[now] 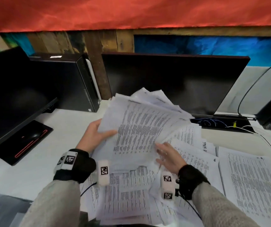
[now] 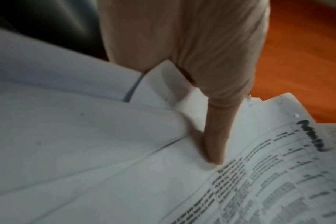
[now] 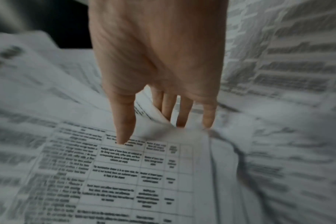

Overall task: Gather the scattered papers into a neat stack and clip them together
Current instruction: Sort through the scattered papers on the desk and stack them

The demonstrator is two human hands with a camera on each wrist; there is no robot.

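My left hand (image 1: 97,133) grips a thick, fanned bundle of printed papers (image 1: 139,125) by its left edge and holds it tilted above the white desk. In the left wrist view the thumb (image 2: 217,144) presses on top of the bundle (image 2: 105,151) and the fingers are hidden beneath it. My right hand (image 1: 167,156) is at the bundle's lower right corner. In the right wrist view (image 3: 152,131) its thumb (image 3: 123,136) lies on a printed table sheet (image 3: 134,174) and its straight fingers reach behind the curled corner. No clip is in view.
More loose sheets (image 1: 246,185) cover the desk (image 1: 33,169) below and right of my hands. A dark monitor (image 1: 172,82) stands behind the bundle, another monitor (image 1: 8,95) and a computer tower (image 1: 66,82) at left. A black mouse pad (image 1: 24,141) and a cable tray (image 1: 221,123) lie nearby.
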